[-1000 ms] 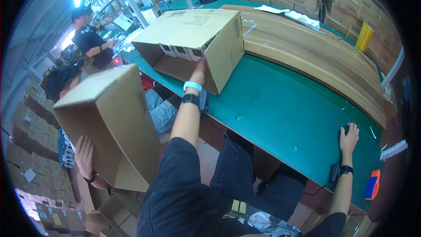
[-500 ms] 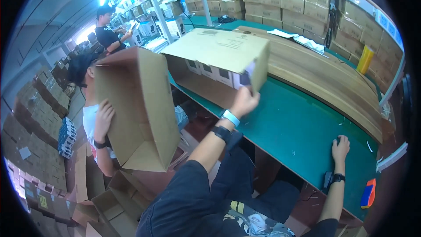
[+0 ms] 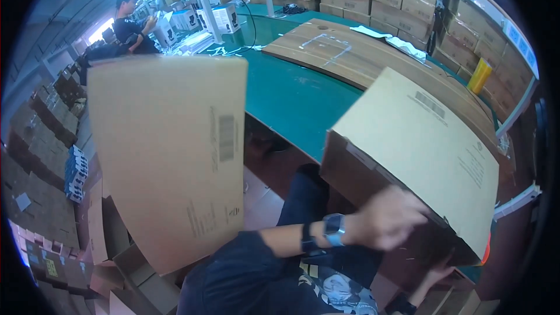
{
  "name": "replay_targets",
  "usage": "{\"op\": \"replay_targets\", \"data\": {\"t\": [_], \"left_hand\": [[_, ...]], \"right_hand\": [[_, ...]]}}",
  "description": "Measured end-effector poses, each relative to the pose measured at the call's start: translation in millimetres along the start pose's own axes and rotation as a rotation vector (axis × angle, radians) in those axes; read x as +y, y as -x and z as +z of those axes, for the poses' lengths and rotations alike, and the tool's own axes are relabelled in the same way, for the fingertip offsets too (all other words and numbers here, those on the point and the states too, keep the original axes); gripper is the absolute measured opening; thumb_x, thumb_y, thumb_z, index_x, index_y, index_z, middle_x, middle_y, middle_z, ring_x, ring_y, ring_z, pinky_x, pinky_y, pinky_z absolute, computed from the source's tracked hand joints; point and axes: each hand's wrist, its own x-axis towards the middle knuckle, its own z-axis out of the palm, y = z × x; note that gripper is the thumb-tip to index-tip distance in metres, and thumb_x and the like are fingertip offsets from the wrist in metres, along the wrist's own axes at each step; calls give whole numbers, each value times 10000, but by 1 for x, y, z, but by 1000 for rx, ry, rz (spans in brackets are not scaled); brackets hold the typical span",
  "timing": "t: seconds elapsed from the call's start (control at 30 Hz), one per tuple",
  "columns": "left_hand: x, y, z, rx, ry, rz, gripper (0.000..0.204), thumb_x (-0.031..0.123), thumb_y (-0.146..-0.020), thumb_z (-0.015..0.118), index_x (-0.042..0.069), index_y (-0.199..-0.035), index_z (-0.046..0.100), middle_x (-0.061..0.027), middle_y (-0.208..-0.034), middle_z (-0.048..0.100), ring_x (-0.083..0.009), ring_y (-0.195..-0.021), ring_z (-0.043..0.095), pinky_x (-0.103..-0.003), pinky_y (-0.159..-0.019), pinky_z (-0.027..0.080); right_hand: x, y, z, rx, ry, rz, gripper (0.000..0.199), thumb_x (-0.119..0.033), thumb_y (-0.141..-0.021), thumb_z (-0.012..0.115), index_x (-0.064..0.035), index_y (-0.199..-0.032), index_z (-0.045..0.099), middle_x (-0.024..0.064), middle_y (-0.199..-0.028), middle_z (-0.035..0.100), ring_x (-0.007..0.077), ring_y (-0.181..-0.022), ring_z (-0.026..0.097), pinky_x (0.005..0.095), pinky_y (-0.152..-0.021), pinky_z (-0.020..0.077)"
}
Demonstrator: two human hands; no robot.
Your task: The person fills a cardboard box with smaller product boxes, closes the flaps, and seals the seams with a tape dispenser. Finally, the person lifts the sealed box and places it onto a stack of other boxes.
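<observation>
Bearing a printed barcode (image 3: 430,105), a carton (image 3: 417,143) lies beside the left hand (image 3: 388,220).

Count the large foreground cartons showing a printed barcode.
2: an upright carton at picture left; a tilted carton at right, by the left hand. Open cartons at lower left show none; hidden faces may.

Dark tee, navy-to-black, w/ a short, loose L sleeve (image 3: 230,265), slightly creased. Front has a pale grey-white print (image 3: 345,294) w/ small light lettering along its edge, plus a small pale-yellowish patch (image 3: 309,270) beside it. Trousers (image 3: 304,195) also dark. L hand (image 3: 388,220) bare; that wrist has a light-blue band (image 3: 334,238) w/ a squarish grey-blue piece, then a black band (image 3: 308,238) further up. R hand (image 3: 438,272) bare too, w/ a dark wristband (image 3: 401,303), prob. a strap, but it's too dim there to be sure.
</observation>
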Motion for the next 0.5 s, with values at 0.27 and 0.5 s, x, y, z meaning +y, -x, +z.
{"op": "replay_targets", "data": {"t": [0.27,0.5], "left_hand": [[-77,81,-75,119,-311,-885,224,74,-794,710,-13,-935,560,-265,-863,640,-437,-816,642,-500,-673,497],[-99,-114,-114,-311,-804,-307,302,225,-780,700,-71,-737,658,-300,-780,634,-474,-746,623,-511,-697,504]], "right_hand": [[13,-51,-70,-22,355,-541,351,-102,-968,612,101,-1252,574,210,-1265,629,282,-1127,617,392,-1010,467],[-236,-148,49,-347,935,-509,416,-154,-868,665,64,-1216,601,238,-1026,702,329,-926,700,393,-829,527]]}}
